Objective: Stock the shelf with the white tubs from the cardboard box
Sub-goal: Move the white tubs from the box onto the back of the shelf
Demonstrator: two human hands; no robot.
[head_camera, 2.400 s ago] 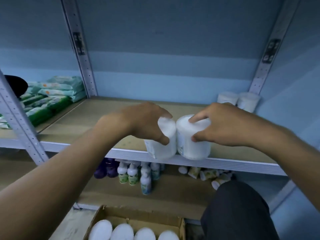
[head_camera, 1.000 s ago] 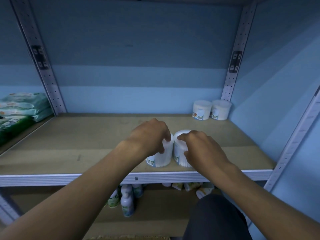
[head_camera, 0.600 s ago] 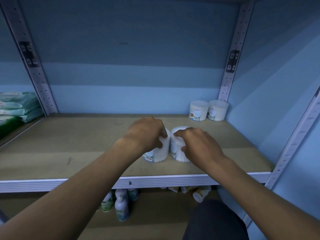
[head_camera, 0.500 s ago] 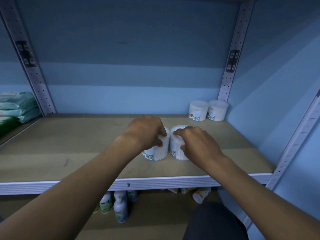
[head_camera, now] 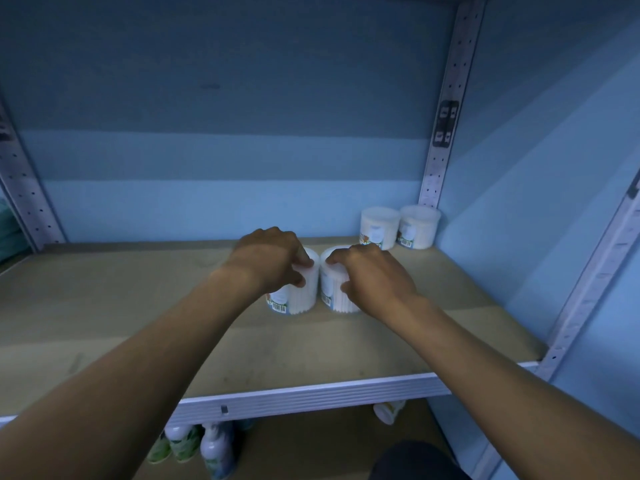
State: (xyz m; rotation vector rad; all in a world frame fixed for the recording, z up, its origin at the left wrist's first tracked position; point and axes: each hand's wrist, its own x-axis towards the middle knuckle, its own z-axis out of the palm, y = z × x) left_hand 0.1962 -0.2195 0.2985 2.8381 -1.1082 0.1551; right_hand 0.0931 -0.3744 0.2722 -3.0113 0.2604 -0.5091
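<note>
White tubs, two of them, stand upright side by side on the shelf (head_camera: 104,306) board, near its middle, almost touching each other. Left hand (head_camera: 268,261) is curled over the top of the left tub (head_camera: 298,292); fingers wrap the lid edge, thumb on the near side wall. Right hand (head_camera: 372,278) is curled over the right tub (head_camera: 332,292) the same way, fingertips on the lid rim, thumb on the side. Both tubs sit flat on the board; barcode labels show low on their near-left sides.

Two more tubs at about 2 o'clock from the hands: the back left tub (head_camera: 379,227) and the back right tub (head_camera: 417,226), touching, upright, tucked in the rear right corner against the blue wall (head_camera: 225,133). Well apart from the held pair.

Perforated metal upright (head_camera: 445,126) rises at the rear right corner, another upright (head_camera: 24,192) at 9 o'clock. Pale metal edge strip (head_camera: 311,396) fronts the shelf.

Lower level, at 6 to 7 o'clock: several small bottles (head_camera: 207,445) with green and white labels, standing. One tipped container (head_camera: 388,410) at 5 o'clock, partly hidden by the strip. Cardboard box not in view.
</note>
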